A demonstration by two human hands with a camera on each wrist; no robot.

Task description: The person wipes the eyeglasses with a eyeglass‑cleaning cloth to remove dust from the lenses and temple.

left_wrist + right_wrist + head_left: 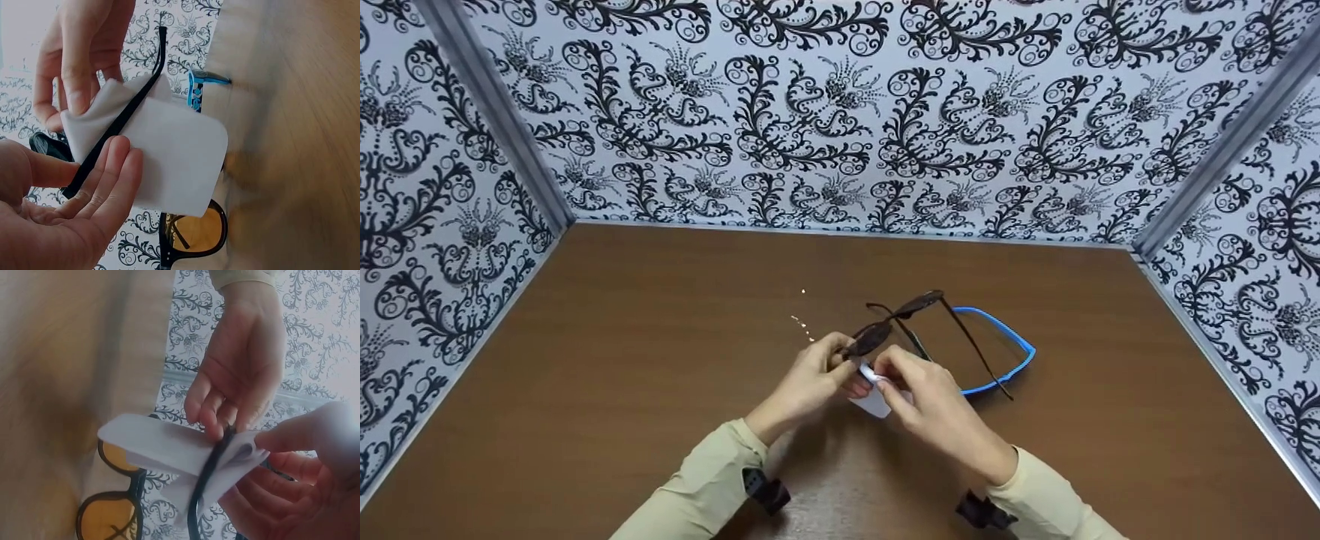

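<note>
My left hand (808,381) holds a pair of dark sunglasses (871,339) by the corner where one temple meets the front. Its thumb and fingers pinch the black temple (121,119) in the left wrist view. A white cloth (180,157) is folded over that temple, with a flap hanging down. My right hand (934,397) pinches the cloth between thumb and fingers along the temple. The other temple sticks out to the right, over a second pair of glasses (1026,356) with blue temples on the table.
In the right wrist view the second pair shows a black front and orange lenses (109,517). Small bright specks (801,324) lie on the brown table (622,337) beyond my left hand. Patterned walls (840,112) stand at the back and both sides.
</note>
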